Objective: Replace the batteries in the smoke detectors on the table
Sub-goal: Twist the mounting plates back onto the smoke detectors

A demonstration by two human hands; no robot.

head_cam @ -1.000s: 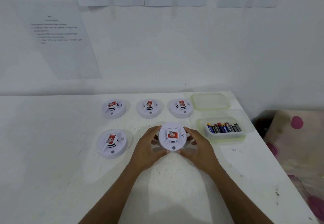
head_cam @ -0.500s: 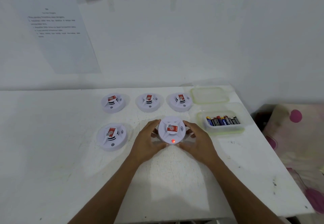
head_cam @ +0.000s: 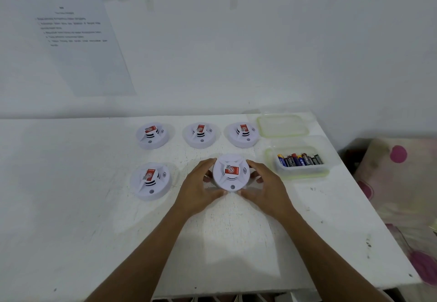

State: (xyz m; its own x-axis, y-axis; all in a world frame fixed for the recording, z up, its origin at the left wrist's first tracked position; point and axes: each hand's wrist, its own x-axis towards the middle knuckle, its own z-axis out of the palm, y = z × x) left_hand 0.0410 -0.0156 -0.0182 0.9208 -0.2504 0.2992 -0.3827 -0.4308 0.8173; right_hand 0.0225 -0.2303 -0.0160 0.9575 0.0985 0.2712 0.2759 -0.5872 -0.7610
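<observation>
The left hand [head_cam: 199,189] and right hand [head_cam: 264,189] are bare, with slim fingers [head_cam: 256,165] and faintly ridged knuckles. The left forearm [head_cam: 151,252] and right forearm [head_cam: 326,252] are bare as well, lean and smooth along all their visible length, down to the picture's lower edge

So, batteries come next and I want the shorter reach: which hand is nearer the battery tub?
Right. The right hand grips the detector just left of the tub; the left hand is beyond the detector.
</observation>
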